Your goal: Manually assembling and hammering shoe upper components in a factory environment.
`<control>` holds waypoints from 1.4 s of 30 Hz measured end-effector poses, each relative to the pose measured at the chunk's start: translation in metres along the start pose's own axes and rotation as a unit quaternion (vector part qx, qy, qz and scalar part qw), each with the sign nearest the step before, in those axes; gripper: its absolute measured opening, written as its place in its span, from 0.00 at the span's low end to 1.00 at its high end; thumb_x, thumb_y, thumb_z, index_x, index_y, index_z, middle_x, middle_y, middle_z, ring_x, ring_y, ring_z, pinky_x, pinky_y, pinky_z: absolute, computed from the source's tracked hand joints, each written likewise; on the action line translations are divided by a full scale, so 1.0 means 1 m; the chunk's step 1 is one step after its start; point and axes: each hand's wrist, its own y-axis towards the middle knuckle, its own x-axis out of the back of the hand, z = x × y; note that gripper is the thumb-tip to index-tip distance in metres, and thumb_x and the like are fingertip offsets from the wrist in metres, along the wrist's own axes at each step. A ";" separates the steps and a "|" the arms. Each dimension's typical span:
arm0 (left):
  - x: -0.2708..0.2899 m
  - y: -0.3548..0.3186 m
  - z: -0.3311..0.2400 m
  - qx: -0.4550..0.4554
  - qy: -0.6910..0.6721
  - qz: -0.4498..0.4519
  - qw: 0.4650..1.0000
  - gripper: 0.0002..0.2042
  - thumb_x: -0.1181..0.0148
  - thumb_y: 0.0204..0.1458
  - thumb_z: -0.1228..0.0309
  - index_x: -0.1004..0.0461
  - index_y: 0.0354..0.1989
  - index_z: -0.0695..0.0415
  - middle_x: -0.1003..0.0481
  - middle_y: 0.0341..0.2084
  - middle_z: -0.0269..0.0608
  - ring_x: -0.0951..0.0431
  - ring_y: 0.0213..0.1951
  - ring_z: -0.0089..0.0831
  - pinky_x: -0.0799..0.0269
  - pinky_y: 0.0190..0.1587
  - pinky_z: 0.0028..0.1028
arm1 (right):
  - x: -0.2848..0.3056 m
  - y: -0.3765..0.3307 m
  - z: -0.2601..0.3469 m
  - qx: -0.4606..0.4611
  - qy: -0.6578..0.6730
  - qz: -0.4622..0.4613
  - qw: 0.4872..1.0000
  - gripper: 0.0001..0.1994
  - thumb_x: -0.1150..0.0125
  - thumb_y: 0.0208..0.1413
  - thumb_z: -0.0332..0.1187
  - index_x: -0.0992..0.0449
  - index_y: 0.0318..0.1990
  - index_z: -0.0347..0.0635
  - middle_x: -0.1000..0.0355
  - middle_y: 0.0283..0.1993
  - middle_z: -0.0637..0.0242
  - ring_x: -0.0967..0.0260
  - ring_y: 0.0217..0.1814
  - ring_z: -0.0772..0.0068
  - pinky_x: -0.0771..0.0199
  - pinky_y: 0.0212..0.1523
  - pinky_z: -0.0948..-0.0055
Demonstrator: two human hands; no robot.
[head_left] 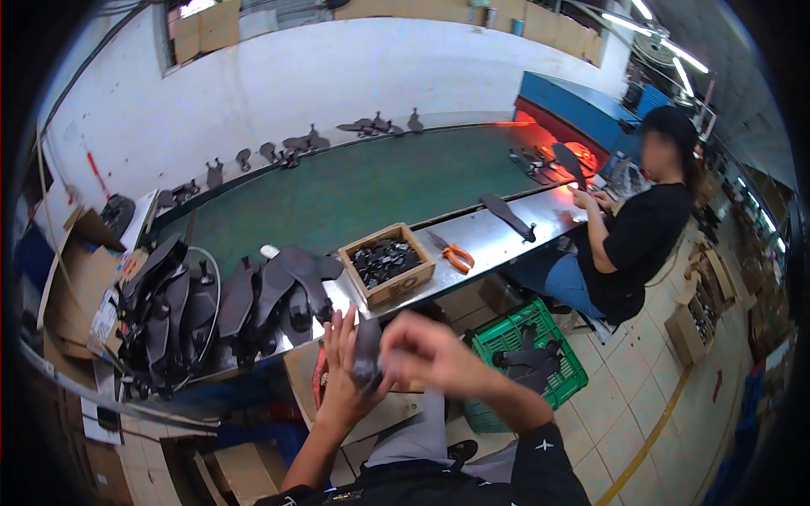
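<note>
Dark sole-shaped piece is in front of me near the bench's metal edge, held in my left hand, fingers up along its left side. Right hand is close on the piece's right side, fingers curled but motion-blurred, so can't tell if it's pinching anything. Wooden box of small black parts sits just beyond on the bench, orange-handled pliers to its right, pile of similar pieces to its left.
</note>
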 end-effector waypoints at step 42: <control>-0.162 0.165 0.172 -0.018 0.034 0.167 0.985 0.08 0.39 0.51 0.73 0.23 0.38 0.62 0.21 0.33 0.52 0.21 0.38 0.49 0.26 0.41 0.40 | -0.041 -0.269 -0.144 0.002 0.092 -0.436 0.895 0.17 0.36 0.60 0.37 0.23 0.48 0.31 0.36 0.16 0.73 0.40 0.15 0.84 0.41 0.17 0.80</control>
